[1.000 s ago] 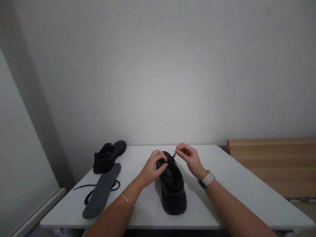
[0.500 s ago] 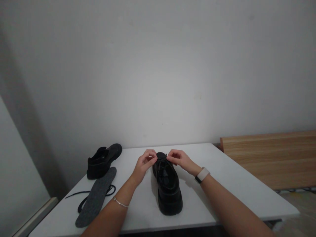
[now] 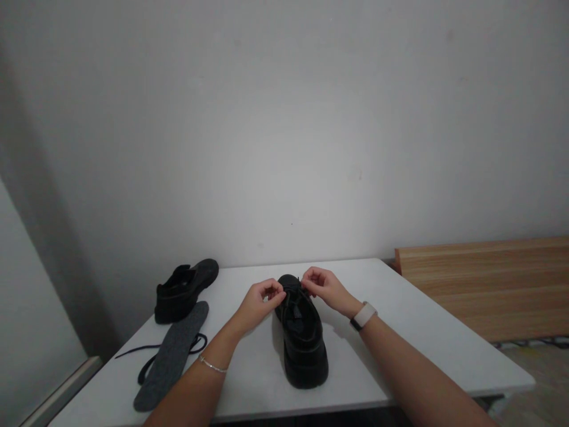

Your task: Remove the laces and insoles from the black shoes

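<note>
A black shoe (image 3: 306,353) stands on the white table with its heel toward me and its toe toward the wall. At the left of its lacing, my left hand (image 3: 262,301) pinches with thumb and fingertips. My right hand (image 3: 326,289) pinches a dark shoelace (image 3: 299,283) on the right side of the lacing. The lace within the left pinch is too small to see clearly. Both hands are close together over the front of the shoe.
A second black shoe (image 3: 175,296) lies at the back left of the white table (image 3: 382,338). Near it are a grey insole (image 3: 173,356) and a loose black lace (image 3: 144,370). A wooden board (image 3: 480,284) stands to the right, and a wall is behind.
My left hand has dropped slightly toward me along the left of the lacing. My right hand has stayed nearly in place, and the shoe has not moved.
</note>
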A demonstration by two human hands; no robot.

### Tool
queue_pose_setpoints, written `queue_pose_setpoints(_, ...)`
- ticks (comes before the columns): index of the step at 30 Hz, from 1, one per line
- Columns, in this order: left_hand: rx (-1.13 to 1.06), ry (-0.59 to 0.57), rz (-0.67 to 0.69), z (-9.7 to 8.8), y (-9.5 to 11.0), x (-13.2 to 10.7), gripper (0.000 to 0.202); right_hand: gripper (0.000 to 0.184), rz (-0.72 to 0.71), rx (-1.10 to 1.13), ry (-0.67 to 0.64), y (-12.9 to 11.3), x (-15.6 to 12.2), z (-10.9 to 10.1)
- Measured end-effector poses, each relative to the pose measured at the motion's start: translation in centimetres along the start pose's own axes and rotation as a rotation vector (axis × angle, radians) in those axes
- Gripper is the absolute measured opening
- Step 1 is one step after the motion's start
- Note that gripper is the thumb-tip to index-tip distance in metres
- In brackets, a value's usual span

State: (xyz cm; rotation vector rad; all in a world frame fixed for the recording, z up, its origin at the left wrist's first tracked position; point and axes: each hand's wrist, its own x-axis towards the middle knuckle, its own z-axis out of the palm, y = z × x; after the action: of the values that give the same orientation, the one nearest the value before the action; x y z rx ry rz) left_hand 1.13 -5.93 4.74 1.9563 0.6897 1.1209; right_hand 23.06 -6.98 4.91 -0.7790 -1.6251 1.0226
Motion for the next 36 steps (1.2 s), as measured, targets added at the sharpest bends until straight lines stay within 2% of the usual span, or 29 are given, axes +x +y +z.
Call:
queue_pose_setpoints(5, -0.077, 0.057, -0.005, -0.3, 0.0, 0.3, 0.027, 0.036, -0.013, 0.107, 0.015, -0.6, -0.1, 0.1)
queue_pose_setpoints(13, -0.203, 0.053, -0.032, -0.5, 0.1, 0.2, 0.024, 0.034, 0.014, 0.337, 0.011, -1.1, -0.4, -0.1)
queue_pose_setpoints(19, -0.463, 0.074, -0.077, -0.4, 0.3, 0.1, 0.029, 0.028, -0.016, 0.431, 0.013, -1.8, -0.6, -0.7)
queue_pose_setpoints(26, -0.484, 0.011, -0.136, -0.5, 0.8, -0.3, 0.029, 0.033, 0.041, 0.319, -0.075, -1.0, -0.3, -0.8)
queue_pose_setpoints(36, -0.299, -0.045, -0.17, -0.1, -0.6, 0.2, 0.034, 0.035, 0.123, 0.069, -0.136, -0.2, -0.2, -1.3)
